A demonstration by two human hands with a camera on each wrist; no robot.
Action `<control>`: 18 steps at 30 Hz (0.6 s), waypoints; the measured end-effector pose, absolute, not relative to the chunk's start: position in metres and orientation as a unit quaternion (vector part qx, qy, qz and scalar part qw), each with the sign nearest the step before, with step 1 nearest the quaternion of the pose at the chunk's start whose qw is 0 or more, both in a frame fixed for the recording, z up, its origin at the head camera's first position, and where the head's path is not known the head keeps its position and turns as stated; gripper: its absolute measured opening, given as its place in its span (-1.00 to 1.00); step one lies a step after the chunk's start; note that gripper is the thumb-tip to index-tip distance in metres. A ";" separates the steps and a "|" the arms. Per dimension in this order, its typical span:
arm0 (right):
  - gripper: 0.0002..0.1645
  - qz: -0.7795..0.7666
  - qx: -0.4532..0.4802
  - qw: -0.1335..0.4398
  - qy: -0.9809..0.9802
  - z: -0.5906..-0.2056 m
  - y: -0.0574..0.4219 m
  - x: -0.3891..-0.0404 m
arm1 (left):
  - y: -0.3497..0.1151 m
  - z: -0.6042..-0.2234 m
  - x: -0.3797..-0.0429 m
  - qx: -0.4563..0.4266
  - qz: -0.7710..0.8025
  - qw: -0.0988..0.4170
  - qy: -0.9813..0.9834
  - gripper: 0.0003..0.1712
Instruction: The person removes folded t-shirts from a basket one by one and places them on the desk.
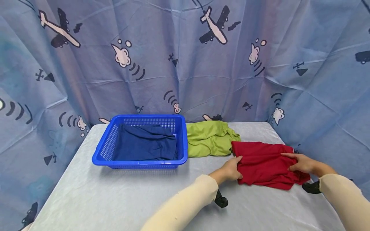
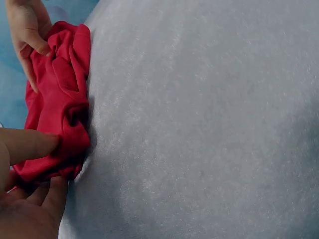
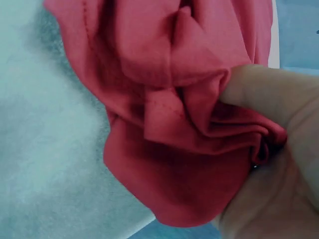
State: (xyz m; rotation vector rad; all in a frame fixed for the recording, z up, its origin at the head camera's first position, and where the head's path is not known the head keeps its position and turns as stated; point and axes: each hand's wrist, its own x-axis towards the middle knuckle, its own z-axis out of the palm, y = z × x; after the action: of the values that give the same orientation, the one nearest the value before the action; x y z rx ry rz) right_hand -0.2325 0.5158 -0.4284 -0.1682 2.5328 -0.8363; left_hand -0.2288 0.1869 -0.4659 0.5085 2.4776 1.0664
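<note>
A folded red garment (image 1: 264,165) lies on the right part of the table, with loose folds and a stitched seam (image 3: 172,112) showing in the right wrist view. At its left edge my left hand (image 1: 232,168) pinches the cloth, thumb on top and fingers tucked beneath. My right hand (image 1: 303,164) grips the opposite end; in the right wrist view its thumb (image 3: 264,92) presses into the bunched folds while the other fingers are partly hidden under the fabric. Behind the red garment, a lime green garment (image 1: 212,138) with a gathered edge lies flat.
To the left stands a blue plastic basket (image 1: 138,163) with perforated walls, holding a folded navy cloth (image 1: 145,142). A pale, fuzzy cover lies over the table (image 1: 115,199). Blue curtains (image 1: 162,48) printed with airplanes hang at the back and both sides.
</note>
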 end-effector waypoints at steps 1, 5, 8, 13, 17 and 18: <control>-0.12 -0.301 -0.060 0.233 0.923 -0.429 0.515 -0.233 | 0.187 -0.466 -0.229 0.184 0.376 0.199 0.886 0.00; -0.08 -0.284 -0.061 0.225 0.930 -0.431 0.515 -0.236 | 0.188 -0.467 -0.231 0.188 0.365 0.209 0.887 -0.01; -0.05 -0.274 -0.061 0.225 0.933 -0.433 0.514 -0.237 | 0.189 -0.469 -0.231 0.186 0.363 0.211 0.888 -0.02; 0.02 -0.267 -0.065 0.229 0.934 -0.439 0.513 -0.238 | 0.190 -0.471 -0.230 0.178 0.363 0.214 0.889 -0.05; -0.01 -0.258 -0.078 0.220 0.937 -0.443 0.512 -0.235 | 0.190 -0.473 -0.228 0.176 0.360 0.212 0.891 -0.06; -0.03 -0.256 -0.079 0.217 0.939 -0.443 0.512 -0.234 | 0.190 -0.473 -0.228 0.176 0.360 0.212 0.891 -0.06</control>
State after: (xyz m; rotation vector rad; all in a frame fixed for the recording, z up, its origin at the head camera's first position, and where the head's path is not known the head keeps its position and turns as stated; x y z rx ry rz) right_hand -0.2344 0.5117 -0.4434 -0.2196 2.6007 -0.7079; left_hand -0.2280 0.1895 -0.4732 0.4903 2.4762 0.9989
